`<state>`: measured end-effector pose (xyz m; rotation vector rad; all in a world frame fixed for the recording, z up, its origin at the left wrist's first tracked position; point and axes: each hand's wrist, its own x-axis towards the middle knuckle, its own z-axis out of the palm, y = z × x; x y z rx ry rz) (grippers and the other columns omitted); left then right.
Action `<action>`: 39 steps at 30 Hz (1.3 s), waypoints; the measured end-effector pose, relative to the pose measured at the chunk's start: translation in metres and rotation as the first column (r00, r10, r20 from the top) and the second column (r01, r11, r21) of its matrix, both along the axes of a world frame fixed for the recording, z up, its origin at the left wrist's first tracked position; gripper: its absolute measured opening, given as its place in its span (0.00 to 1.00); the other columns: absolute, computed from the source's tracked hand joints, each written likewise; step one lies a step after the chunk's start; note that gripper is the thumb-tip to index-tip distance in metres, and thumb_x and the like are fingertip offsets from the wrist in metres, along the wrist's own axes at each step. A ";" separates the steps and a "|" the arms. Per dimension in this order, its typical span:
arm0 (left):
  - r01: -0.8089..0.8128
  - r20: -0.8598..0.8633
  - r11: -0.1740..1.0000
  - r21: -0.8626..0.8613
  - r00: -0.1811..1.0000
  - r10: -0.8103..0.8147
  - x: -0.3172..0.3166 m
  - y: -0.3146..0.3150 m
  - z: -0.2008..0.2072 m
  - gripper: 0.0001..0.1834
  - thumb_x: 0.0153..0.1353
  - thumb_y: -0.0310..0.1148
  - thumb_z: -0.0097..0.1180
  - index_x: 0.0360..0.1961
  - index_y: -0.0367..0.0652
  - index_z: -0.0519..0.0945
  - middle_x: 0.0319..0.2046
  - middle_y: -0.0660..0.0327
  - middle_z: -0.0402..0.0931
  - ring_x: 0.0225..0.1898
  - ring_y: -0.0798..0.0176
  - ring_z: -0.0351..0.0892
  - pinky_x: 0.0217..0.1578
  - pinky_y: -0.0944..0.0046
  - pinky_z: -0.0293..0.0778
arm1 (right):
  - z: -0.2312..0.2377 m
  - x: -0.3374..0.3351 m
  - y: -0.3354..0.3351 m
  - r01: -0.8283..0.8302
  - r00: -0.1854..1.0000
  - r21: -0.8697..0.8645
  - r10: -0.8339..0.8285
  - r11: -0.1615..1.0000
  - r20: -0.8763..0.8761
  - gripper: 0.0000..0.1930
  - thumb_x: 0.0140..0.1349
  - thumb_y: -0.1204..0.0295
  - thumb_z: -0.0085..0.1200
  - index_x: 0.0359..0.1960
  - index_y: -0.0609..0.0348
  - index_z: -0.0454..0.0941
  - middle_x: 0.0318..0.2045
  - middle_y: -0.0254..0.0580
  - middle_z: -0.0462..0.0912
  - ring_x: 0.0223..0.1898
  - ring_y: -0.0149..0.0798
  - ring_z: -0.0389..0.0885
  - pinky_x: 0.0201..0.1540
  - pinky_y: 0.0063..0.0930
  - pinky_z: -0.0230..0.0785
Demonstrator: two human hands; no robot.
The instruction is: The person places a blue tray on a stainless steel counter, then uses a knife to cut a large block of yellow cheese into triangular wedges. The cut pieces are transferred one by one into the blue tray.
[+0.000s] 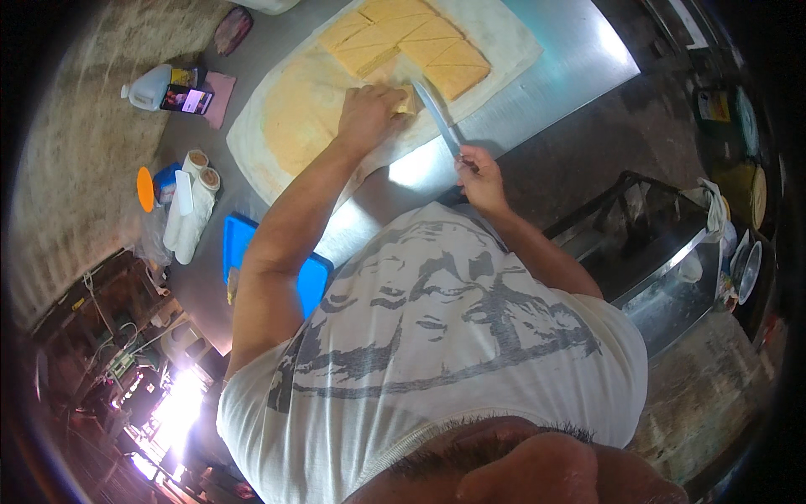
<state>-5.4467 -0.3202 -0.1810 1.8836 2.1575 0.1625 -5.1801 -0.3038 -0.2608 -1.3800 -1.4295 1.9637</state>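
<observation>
A flat yellow slab [403, 38], scored or cut into triangles and blocks, lies on a pale cloth [512, 42] at the far side of the metal table. It looks like dough or cake; I cannot tell which. Just in front of it, my left hand [369, 116] is closed on a small cut piece of the yellow slab [407, 101], its fingers partly hiding it. My right hand [481, 178] grips the handle of a knife [436, 113]. The blade points away from me, its tip close beside the piece. Yellow crumbs or flour [294, 126] cover the cloth's left part.
A phone [186, 100] leans by a white jug [149, 88] on the left. Nearer are white rolls [198, 210], an orange round thing [145, 189] and a blue tray [314, 281] by my left arm. A dark-framed metal bin or rack [646, 252] stands at right.
</observation>
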 end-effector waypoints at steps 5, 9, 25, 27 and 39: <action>-0.211 0.235 0.975 0.072 0.954 0.189 0.005 -0.004 -0.014 0.22 0.60 0.43 0.68 0.53 0.44 0.84 0.49 0.52 0.84 0.48 0.48 0.84 0.52 0.54 0.78 | -0.002 -0.015 -0.013 0.013 0.997 -0.017 -0.014 1.000 -0.080 0.15 0.67 0.79 0.57 0.55 0.57 0.75 0.40 0.37 0.81 0.30 0.28 0.79 0.28 0.24 0.76; -0.241 0.206 0.968 0.069 0.953 0.223 0.008 -0.008 -0.021 0.22 0.61 0.43 0.68 0.52 0.42 0.84 0.48 0.50 0.84 0.47 0.46 0.85 0.49 0.53 0.80 | -0.027 -0.011 -0.014 0.022 1.000 -0.004 -0.022 1.000 0.011 0.16 0.66 0.79 0.58 0.55 0.60 0.75 0.40 0.37 0.81 0.31 0.29 0.80 0.30 0.25 0.78; -0.655 0.671 0.755 0.038 0.576 0.466 -0.063 -0.129 0.016 0.25 0.60 0.46 0.69 0.52 0.41 0.85 0.42 0.51 0.87 0.43 0.57 0.86 0.49 0.59 0.79 | 0.011 -0.005 0.013 -0.139 0.987 0.094 0.130 0.986 0.096 0.18 0.70 0.77 0.54 0.60 0.65 0.71 0.45 0.43 0.81 0.32 0.30 0.80 0.28 0.22 0.74; -0.694 0.644 0.714 0.098 0.591 0.486 -0.079 -0.187 0.038 0.25 0.60 0.47 0.69 0.52 0.41 0.85 0.43 0.51 0.87 0.44 0.56 0.86 0.50 0.59 0.79 | 0.024 -0.020 0.006 -0.233 0.968 0.178 0.210 0.956 0.140 0.16 0.70 0.76 0.55 0.58 0.66 0.73 0.43 0.41 0.80 0.31 0.29 0.78 0.27 0.22 0.72; -0.889 -0.026 0.452 -0.071 0.455 0.890 -0.154 -0.516 0.032 0.21 0.62 0.44 0.64 0.54 0.50 0.84 0.48 0.52 0.85 0.51 0.46 0.83 0.54 0.47 0.76 | 0.085 -0.125 -0.083 -0.533 0.832 0.238 0.554 0.812 -0.029 0.17 0.70 0.77 0.53 0.59 0.66 0.72 0.42 0.41 0.82 0.30 0.26 0.77 0.30 0.20 0.70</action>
